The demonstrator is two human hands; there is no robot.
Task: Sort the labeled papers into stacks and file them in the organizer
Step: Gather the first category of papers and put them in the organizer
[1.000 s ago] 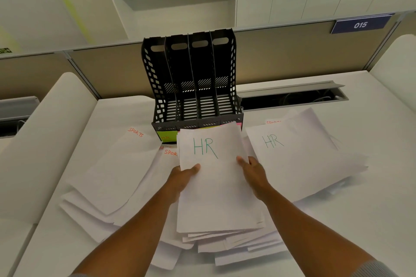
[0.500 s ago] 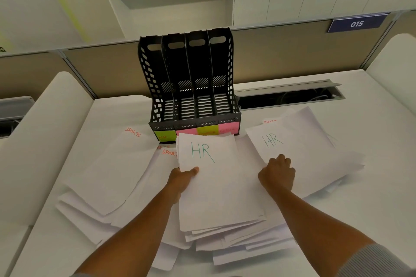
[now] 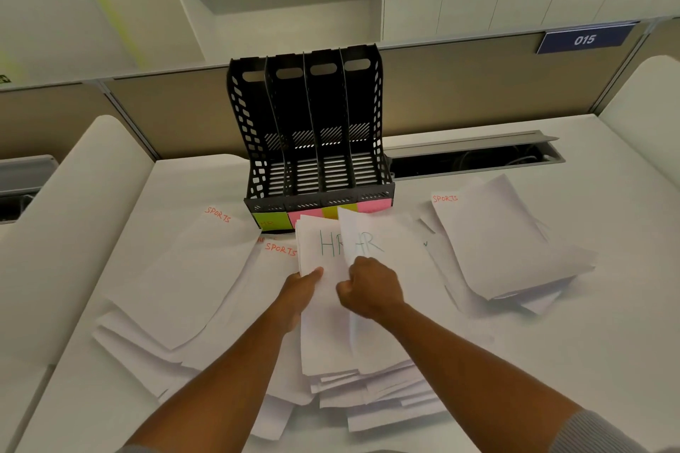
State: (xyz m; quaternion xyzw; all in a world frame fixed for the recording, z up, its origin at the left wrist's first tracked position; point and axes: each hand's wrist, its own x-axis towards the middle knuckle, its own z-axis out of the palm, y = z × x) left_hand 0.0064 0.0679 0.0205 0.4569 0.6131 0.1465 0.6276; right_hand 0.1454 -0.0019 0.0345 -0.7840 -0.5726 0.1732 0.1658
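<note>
A black four-slot organizer (image 3: 312,143) stands at the back of the desk, with green, pink and yellow sticky labels on its front. Just before it, my left hand (image 3: 300,289) holds a stack of HR sheets (image 3: 323,324) by its left edge, thumb on top. My right hand (image 3: 369,287) grips a second HR sheet (image 3: 382,250) and holds it over the right side of that stack. White papers marked SPORTS lie to the left (image 3: 184,276) and to the right (image 3: 496,239).
More loose white sheets (image 3: 382,401) fan out under the HR stack toward the near edge. An open cable trough (image 3: 474,154) runs behind the right pile. Beige partitions (image 3: 478,85) wall off the desk at the back.
My right hand left the stack, took the HR sheet from the right pile and carried it left over the stack in my left hand. A SPORTS sheet now tops the right pile.
</note>
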